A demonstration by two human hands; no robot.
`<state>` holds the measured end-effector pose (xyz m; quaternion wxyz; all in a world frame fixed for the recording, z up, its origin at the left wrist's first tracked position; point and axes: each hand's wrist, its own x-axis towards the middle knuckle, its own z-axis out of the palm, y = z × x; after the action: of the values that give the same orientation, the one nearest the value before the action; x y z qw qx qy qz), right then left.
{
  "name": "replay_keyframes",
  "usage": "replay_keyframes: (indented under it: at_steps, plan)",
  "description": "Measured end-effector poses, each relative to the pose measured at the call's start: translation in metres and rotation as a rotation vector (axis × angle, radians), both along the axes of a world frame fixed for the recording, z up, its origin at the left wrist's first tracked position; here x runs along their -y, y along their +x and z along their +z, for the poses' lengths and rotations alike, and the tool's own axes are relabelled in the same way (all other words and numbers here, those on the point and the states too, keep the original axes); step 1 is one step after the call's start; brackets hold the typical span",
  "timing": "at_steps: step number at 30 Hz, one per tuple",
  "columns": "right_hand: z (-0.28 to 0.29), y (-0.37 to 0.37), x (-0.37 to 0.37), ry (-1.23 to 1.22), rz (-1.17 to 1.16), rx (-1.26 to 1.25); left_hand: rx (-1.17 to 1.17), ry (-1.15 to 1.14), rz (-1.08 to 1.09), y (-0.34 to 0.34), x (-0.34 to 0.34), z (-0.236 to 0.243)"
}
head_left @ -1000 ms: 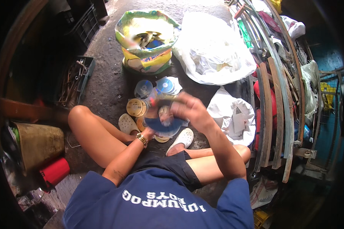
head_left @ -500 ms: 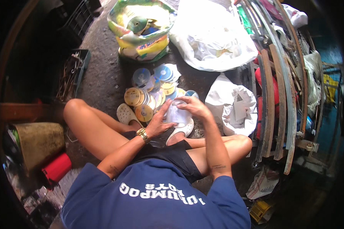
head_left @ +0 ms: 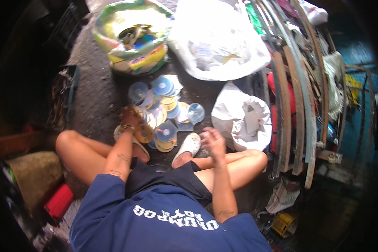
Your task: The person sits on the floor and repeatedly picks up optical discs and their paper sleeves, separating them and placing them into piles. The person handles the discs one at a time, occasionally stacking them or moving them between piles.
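Your left hand (head_left: 131, 116) reaches down to the left edge of the pile of discs (head_left: 172, 105) on the dark floor (head_left: 94, 101). It is blurred and in shadow, so you cannot tell whether its fingers are spread, pressed together or pinching a disc. A gold watch (head_left: 128, 127) circles that wrist. Your right hand (head_left: 214, 142) hangs just right of the right white clog (head_left: 188, 145), its fingers slightly bent and spread apart.

The pile lies on the middle of the floor, beyond your feet, its discs overlapping one another. At its near edge a clear-and-blue disc (head_left: 166, 131) covers part of some gold discs (head_left: 166, 145), and an amber disc (head_left: 144, 133) lies just left of them, near your left wrist. A pale blue disc (head_left: 196, 112) sits at the pile's right edge.

Toward the far edge of the floor in view stands a green-and-yellow sack (head_left: 149, 59) with discs inside; beside it, on the right, a large white bag (head_left: 222, 75) gapes. A smaller white sack (head_left: 223, 112) stands right of the pile, holding flat grey-white pieces (head_left: 252, 122). A rack of bars (head_left: 287, 96) lines the floor's right edge.
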<state>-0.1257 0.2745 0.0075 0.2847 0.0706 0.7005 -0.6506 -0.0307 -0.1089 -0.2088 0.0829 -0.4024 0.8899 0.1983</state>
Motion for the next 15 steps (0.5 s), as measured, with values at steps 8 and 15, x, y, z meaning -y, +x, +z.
replay_keyframes:
  at_steps: [8, 15]
  plan:
    - [0.008, 0.078, 0.035, 0.413, 0.584, -0.206, 0.048, 0.192, -0.194, 0.015, 0.039, -0.002]
    - [0.016, 0.024, 0.096, 0.367, 0.584, -0.662, -0.782, 1.423, 0.651, -0.005, 0.045, 0.006]
